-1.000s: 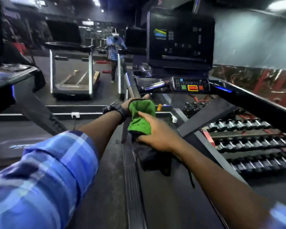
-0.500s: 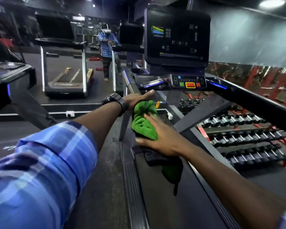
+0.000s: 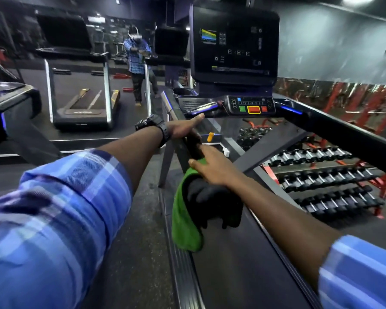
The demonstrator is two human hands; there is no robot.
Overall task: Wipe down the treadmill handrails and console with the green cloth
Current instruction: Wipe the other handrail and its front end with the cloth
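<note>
Dim gym, dumbbell racks (image 3: 321,175) beyond: left handrail (image 3: 188,143) mid-wipe, right hand (image 3: 212,170) clasping green cloth (image 3: 184,221) around it, left hand (image 3: 184,130) gripping higher up. Next, probably: sliding toward console (image 3: 250,105).

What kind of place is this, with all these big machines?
Most likely a gym. There's a treadmill console right ahead, another treadmill in the mirror, and racks of dumbbells on the right.
</note>
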